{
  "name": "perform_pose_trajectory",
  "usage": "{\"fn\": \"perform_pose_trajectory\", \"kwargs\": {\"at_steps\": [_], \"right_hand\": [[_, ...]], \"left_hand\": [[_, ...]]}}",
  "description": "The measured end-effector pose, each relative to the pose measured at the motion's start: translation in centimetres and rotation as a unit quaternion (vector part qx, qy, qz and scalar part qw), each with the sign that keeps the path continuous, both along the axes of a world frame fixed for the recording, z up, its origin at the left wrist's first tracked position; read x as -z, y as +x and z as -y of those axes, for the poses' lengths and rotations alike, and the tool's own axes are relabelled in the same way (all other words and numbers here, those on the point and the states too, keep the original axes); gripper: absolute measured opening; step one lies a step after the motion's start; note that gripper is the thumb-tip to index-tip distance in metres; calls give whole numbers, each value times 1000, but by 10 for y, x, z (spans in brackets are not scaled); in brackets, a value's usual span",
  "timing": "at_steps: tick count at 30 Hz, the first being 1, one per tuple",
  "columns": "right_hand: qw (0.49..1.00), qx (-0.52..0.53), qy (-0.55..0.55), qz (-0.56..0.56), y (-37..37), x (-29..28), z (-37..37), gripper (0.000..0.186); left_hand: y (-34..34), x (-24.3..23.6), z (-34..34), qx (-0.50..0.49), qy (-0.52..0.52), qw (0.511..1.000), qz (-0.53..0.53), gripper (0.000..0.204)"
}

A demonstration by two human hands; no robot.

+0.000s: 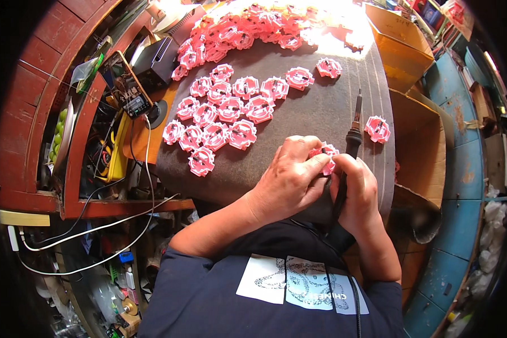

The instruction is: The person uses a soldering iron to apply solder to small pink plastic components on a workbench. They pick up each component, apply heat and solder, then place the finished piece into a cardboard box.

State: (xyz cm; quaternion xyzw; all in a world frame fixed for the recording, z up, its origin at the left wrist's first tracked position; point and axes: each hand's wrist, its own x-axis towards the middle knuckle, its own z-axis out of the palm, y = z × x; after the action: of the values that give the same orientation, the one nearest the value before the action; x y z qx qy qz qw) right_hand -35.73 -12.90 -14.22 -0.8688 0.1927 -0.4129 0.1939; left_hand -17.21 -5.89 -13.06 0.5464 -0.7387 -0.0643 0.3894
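Near the front edge of the dark grey mat (298, 115), my left hand (290, 174) pinches a small pink plastic part (328, 150) between thumb and fingers. My right hand (357, 188) is closed round a black-handled soldering iron (353, 137), its metal tip pointing away from me. The right fingertips are at the same pink part's right side, and my fingers hide much of it. A lone pink part (377, 129) lies right of the iron. Left of my hands, several similar pink parts (230, 109) with dark pieces on them lie in loose rows.
A large heap of pink parts (236, 35) covers the mat's far end under glaring light. Cardboard boxes (422, 146) stand along the right side. On the left, a phone (125, 84) is propped up with a white cable (150, 169) trailing from it. The iron's black cord (352, 276) crosses my shirt.
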Motion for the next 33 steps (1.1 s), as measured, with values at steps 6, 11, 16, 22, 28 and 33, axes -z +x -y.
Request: {"fn": "perform_pose_trajectory", "kwargs": {"at_steps": [6,11,16,22,28,33], "right_hand": [[994,-17,82,69,4,5,-1,57],[992,-23,105,63,3,4,-1,54],[993,9,100,59,2,4,-2,49],[994,11,-16,111,0,7,-9,50],[998,-7,-51,39,-5,5,-12,53],[998,2,-48,46,0,2,-10,38]], "left_hand": [[-4,10,-2,11,0,996,-88,34],[-2,10,2,18,34,995,-90,29],[-4,8,4,6,28,995,-94,26],[-6,10,3,-5,16,995,-101,20],[-9,10,3,-22,7,995,-97,18],[-12,12,2,-34,-2,991,-129,17]]}}
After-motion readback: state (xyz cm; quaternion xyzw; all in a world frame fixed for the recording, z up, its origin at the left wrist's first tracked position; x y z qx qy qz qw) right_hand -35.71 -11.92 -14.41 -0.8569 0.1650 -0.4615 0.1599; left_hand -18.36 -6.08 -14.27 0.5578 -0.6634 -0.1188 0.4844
